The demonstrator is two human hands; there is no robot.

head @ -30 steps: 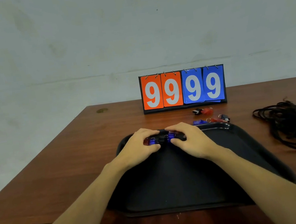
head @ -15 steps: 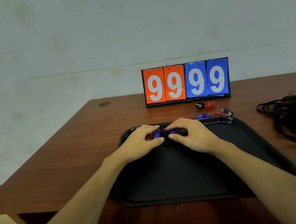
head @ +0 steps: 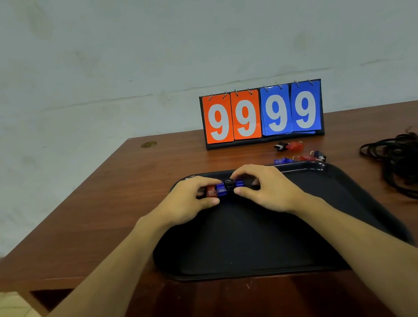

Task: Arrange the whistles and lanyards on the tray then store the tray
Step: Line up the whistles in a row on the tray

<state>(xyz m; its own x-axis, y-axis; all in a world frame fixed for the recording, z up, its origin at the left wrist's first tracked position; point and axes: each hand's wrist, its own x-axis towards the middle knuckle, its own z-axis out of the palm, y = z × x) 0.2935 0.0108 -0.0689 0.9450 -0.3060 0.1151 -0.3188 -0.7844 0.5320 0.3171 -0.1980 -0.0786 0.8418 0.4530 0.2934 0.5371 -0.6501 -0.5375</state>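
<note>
Whistles [head: 224, 188] in red, blue and black lie side by side in a short row at the far end of a black tray [head: 266, 236], just inside its far rim. The left hand [head: 185, 201] grips the row's left end, thumb on the near side and curled fingers over the far side, with the red whistle at its fingertips. The right hand [head: 266, 190] pinches the right end the same way. The two hands nearly meet over the row; how many pieces it holds is hard to tell, since fingers cover both ends.

The tray sits on a brown wooden table [head: 103, 212]. Beyond the tray's far right corner, on the bare wood, lie a black-and-red pair [head: 290, 145] nearer the scoreboard [head: 263, 114] and a blue, red and dark cluster [head: 299, 158] just beside the rim, with small metal rings. The scoreboard stands upright at the back of the table, showing 99 in orange and 99 in blue. A tangle of black lanyards [head: 416, 165] lies on the table to the right of the tray, apart from it.
</note>
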